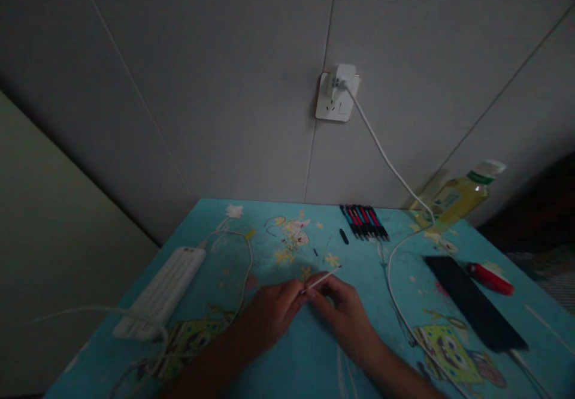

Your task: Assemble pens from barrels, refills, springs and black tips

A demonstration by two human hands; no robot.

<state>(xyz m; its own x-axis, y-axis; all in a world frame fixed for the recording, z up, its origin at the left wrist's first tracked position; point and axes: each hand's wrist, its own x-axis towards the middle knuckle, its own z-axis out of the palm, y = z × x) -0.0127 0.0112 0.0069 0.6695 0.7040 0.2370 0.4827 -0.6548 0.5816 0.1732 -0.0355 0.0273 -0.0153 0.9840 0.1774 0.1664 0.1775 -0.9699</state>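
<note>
A thin white pen refill point(326, 277) with a dark tip slants up to the right between my hands, above the middle of the table. The fingertips of my left hand point(279, 308) are pinched around its lower end. My right hand point(339, 310) has its thumb and fingers closed on it too, right beside the left. Beyond the hands lie a short black pen part point(344, 236), a tiny dark piece point(315, 252) and a very thin rod point(327, 243). A row of dark pens point(363, 222) with red and blue parts lies behind them.
On the left rests a white power strip point(164, 291) with cords. A white cable point(390, 273) runs from the wall socket point(335, 108) down across the table. To the right are a bottle of yellow liquid point(458, 198), a dark flat slab point(476, 303) and a red object point(492, 279).
</note>
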